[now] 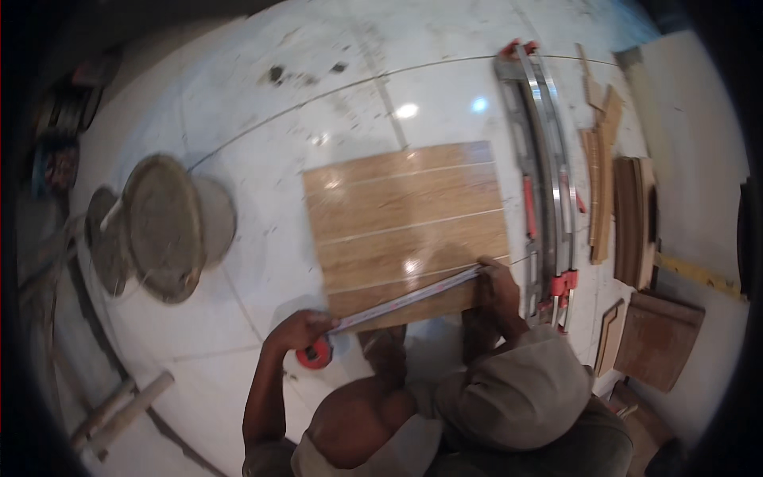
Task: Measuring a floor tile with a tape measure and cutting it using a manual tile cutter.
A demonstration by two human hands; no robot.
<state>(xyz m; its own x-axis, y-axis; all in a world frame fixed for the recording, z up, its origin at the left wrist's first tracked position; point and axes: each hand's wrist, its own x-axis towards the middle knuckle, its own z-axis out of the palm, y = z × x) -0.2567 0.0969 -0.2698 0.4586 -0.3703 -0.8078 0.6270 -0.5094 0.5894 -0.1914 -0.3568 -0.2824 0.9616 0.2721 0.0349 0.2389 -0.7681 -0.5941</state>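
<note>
My left grip (308, 327), turned inward, holds the tape measure (315, 355); my right grip (498, 287), angled forward, holds the extended blade (405, 300) near the right edge of the wood-look tile (405, 215).

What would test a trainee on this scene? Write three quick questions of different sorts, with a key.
1. What stretches between the left hand and the right hand? A) rope B) measuring tape C) hose
2. True or false: the grey bucket stands left of the wood-patterned panel.
3. Fill in: the long red-trimmed metal tool lies on the panel's ____ side.

Key: 1 B; 2 true; 3 right.
</note>
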